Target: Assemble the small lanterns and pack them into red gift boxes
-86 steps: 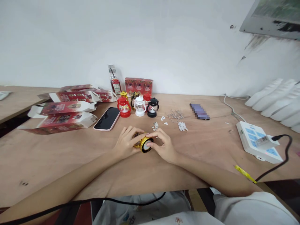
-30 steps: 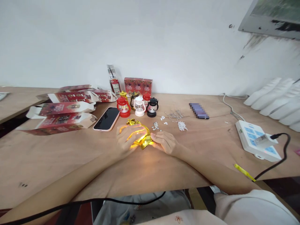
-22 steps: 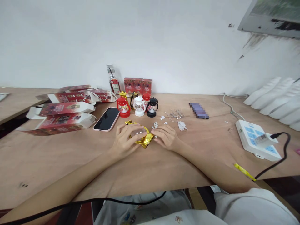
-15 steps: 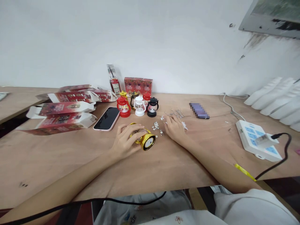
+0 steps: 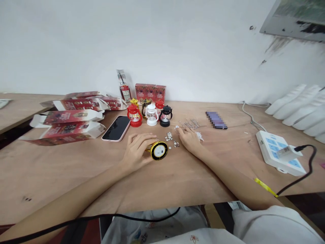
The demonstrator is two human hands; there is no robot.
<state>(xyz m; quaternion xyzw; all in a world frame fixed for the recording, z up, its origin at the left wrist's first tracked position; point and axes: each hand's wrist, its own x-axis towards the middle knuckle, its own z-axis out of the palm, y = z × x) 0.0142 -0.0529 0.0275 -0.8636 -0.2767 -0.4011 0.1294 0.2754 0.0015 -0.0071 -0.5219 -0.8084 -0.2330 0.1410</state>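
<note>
clamping one gold lantern (image 5: 158, 151): left hand (image 5: 139, 148); right hand (image 5: 190, 140) (can't tell grip); six lanterns (image 5: 151, 117) standing

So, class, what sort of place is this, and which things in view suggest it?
Probably a small workshop, though a home can't be ruled out: several small lanterns stand together, open red cartons lie to the left, and loose pale discs are scattered near the right hand.
</note>
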